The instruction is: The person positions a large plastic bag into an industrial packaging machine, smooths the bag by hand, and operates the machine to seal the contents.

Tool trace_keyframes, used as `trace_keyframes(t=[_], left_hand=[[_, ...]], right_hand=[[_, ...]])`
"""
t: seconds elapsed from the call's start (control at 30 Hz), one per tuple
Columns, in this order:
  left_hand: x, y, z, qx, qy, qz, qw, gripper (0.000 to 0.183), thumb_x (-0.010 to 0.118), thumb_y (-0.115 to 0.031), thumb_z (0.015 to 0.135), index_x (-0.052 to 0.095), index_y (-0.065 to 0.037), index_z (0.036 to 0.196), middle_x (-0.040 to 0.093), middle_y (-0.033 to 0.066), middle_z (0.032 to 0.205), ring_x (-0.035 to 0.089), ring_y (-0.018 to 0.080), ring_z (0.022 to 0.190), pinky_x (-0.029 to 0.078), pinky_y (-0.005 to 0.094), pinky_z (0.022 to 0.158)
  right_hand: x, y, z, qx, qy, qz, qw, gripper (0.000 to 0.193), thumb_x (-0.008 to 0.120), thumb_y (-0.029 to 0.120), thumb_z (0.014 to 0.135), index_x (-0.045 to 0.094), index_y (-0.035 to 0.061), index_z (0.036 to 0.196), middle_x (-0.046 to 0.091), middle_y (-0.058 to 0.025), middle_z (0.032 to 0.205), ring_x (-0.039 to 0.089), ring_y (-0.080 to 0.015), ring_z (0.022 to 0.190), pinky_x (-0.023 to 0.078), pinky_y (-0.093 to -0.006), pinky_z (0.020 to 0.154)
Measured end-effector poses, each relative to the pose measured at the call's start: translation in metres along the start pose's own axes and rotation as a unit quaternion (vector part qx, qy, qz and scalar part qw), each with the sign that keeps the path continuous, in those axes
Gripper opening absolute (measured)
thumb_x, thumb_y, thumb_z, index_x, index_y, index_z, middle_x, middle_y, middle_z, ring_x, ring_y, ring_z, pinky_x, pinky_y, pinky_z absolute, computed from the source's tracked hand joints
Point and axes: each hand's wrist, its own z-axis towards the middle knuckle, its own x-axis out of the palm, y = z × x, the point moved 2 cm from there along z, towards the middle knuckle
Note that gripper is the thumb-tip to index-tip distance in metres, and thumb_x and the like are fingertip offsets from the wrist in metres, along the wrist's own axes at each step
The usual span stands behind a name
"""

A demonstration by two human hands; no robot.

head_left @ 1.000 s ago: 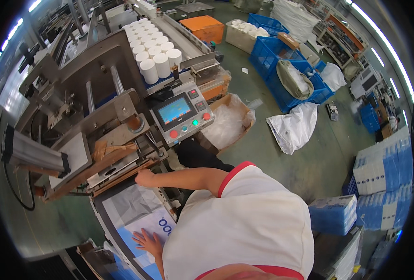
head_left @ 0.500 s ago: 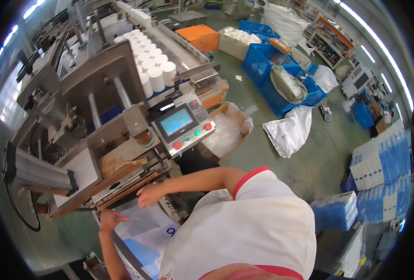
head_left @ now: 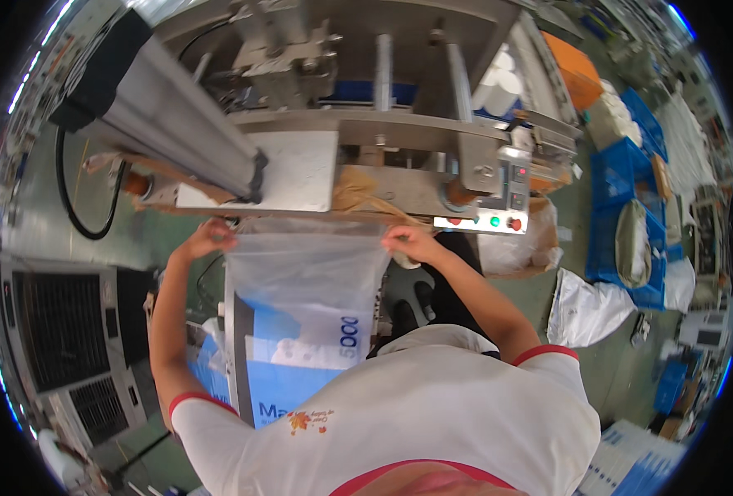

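Observation:
A plastic bag (head_left: 308, 260), clear at its far end and printed blue and white nearer me, lies stretched flat between my hands. My left hand (head_left: 211, 238) pinches its far left corner. The far right corner is pinched by my right hand (head_left: 410, 243), with the arm reaching in from the right. The bag's far edge lies against the front lip of a metal machine (head_left: 296, 169), and its near end runs under my shirt front. What lies under the printed part is hard to make out.
A thick grey cylinder (head_left: 176, 116) juts from the machine on the left. The control panel (head_left: 499, 207) with lit buttons sits right of my right hand. White rolls (head_left: 503, 91) stand behind it. Blue crates (head_left: 623, 248) and a white sack (head_left: 585, 310) are on the right.
The view has swung left to face the machine squarely. My hands, close together before, are now spread to the bag's two far corners, and the bag is pulled flat.

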Motion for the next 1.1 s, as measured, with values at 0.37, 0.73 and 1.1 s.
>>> trace_keyframes(t=[0.37,0.73,1.1], left_hand=[[-0.002,0.010,0.016,-0.102,0.016,-0.193,0.976,0.033,0.063,-0.023,0.083,0.064,-0.001,0.107,0.065,0.0063,0.104,0.057,0.0144,0.090,0.042,0.0276,0.086],[-0.035,0.062,0.087,-0.074,-0.252,0.033,0.964,0.038,0.061,-0.030,0.083,0.062,-0.005,0.110,0.061,0.0126,0.113,0.053,0.0250,0.109,0.037,0.0408,0.096],[0.041,0.067,0.068,-0.098,-0.375,0.171,0.906,0.038,0.056,-0.033,0.085,0.060,-0.006,0.112,0.061,0.0137,0.113,0.055,0.0270,0.106,0.040,0.0419,0.093]], right_hand=[[-0.015,-0.087,0.020,0.210,-0.127,0.067,0.967,0.035,0.050,0.029,0.093,0.055,-0.0006,0.110,0.061,-0.0048,0.105,0.056,-0.0159,0.094,0.044,-0.0277,0.083],[-0.046,-0.053,0.085,-0.101,-0.220,0.084,0.967,0.034,0.049,0.029,0.092,0.053,0.0017,0.112,0.060,-0.0076,0.103,0.057,-0.0174,0.093,0.046,-0.0303,0.080],[-0.032,-0.020,0.097,-0.163,-0.326,0.090,0.927,0.031,0.054,0.027,0.090,0.054,0.0034,0.110,0.059,-0.0075,0.100,0.056,-0.0164,0.090,0.047,-0.0304,0.079]])
